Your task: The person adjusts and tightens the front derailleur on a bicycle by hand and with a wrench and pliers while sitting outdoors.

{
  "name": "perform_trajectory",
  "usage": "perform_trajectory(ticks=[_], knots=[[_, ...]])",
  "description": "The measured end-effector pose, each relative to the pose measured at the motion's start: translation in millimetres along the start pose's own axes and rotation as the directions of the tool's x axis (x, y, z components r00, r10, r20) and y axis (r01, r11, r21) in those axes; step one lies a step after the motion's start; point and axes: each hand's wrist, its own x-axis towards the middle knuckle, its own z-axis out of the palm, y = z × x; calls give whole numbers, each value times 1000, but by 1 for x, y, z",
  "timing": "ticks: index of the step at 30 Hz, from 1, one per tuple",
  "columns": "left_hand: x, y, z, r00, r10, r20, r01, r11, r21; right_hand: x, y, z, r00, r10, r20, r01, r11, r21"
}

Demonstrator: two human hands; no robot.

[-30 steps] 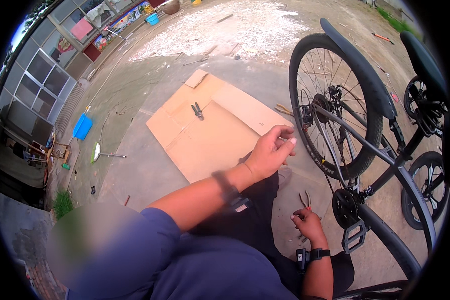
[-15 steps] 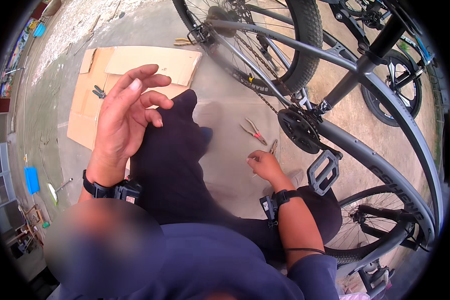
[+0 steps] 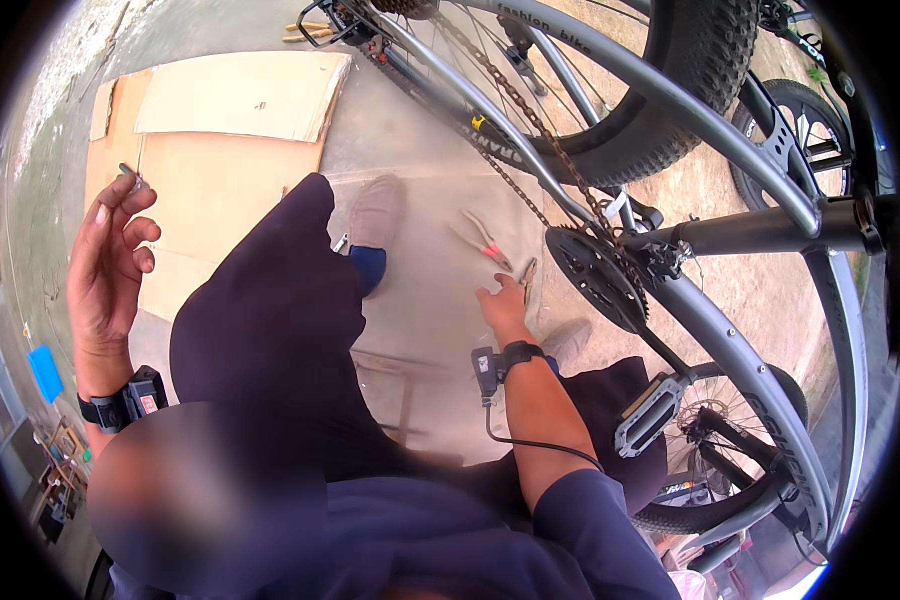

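Outdoor concrete ground (image 3: 440,320), gray & dusty, is our work surface. Red-marked pliers (image 3: 489,249) lie on it, just past our R grip (image 3: 505,303), two ends splayed toward upper L. Brownish tool (image 3: 529,277) lies right next to them, partly hidden by our R grip. That grip is down low, thumb apart fr. index; we can't tell if it's holding anything or touching either tool. Black strap w/ small box (image 3: 485,372) & cable sits on our R wrist.

Our L grip (image 3: 112,262) is up, released, fingers loosely curled, nothing in it. Cardboard (image 3: 210,180) lies flat nearby; dark tool (image 3: 130,174) on it shows just past those fingertips, mostly hidden.

Our shoe (image 3: 378,215) rests betw. cardboard & pliers. To R of pliers: gray bike (image 3: 710,141) w/ black chainring (image 3: 580,270) & pedal (image 3: 650,412). Far L, blue bin (image 3: 45,373), small & blurry.
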Motion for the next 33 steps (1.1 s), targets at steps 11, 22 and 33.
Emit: perform_trajectory(ticks=[11, 22, 33], knots=[[47, -39, -2, 982, -181, -52, 185, 980, 70, 49, 26, 4, 963, -251, -95, 238, 963, -127], [85, -62, -1, 959, -277, -57, 283, 942, 183, 54, -9, 9, 1000, -6, -5, 3, 914, -405], [93, -41, 31, 968, -240, 71, 201, 914, 352, 13, -65, -33, 1000, 4, -21, -5, 1000, -14]])
